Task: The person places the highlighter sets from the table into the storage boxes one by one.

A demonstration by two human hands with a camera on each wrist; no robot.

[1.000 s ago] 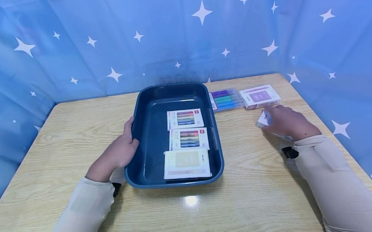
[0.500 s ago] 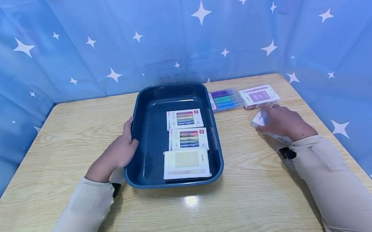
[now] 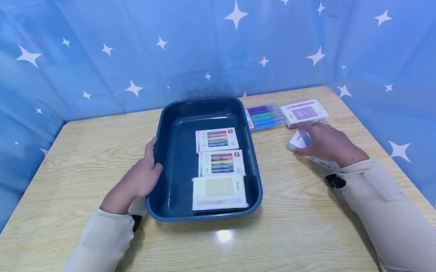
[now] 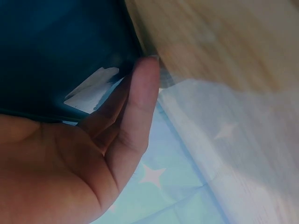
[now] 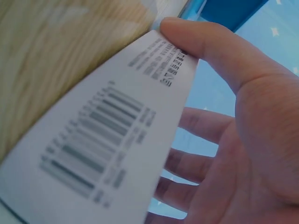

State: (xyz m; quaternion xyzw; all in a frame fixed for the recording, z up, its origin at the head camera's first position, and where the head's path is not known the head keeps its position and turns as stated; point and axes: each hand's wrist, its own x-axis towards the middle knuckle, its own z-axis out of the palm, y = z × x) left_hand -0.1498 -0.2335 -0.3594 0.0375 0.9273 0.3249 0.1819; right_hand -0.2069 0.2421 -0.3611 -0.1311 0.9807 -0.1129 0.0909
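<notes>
At the left side of a dark blue tray (image 3: 177, 161), my left hand (image 3: 141, 176) grips the rim, thumb over it and fingers along the outer wall (image 4: 142, 98). Three white boxes lie in a column inside: two window boxes of coloured pens (image 3: 217, 139) and, nearest me, a box with a yellow panel (image 3: 219, 192). To the right, my right hand (image 3: 328, 142) holds a slim white box (image 3: 297, 140) between thumb and fingers, tilted close over the table. Its barcode side (image 5: 93, 140) faces the right wrist camera. The hand covers much of this box in the head view.
Beside the tray's far right side lies a clear case of purple, green and blue markers (image 3: 264, 116). Next to it is a white box with a purple panel (image 3: 304, 113). A blue star-printed curtain (image 3: 186, 45) hangs behind the wooden table (image 3: 89, 156).
My right hand has shifted a little leftward with the white box, toward the tray. The left hand, the tray and its contents have stayed in place.
</notes>
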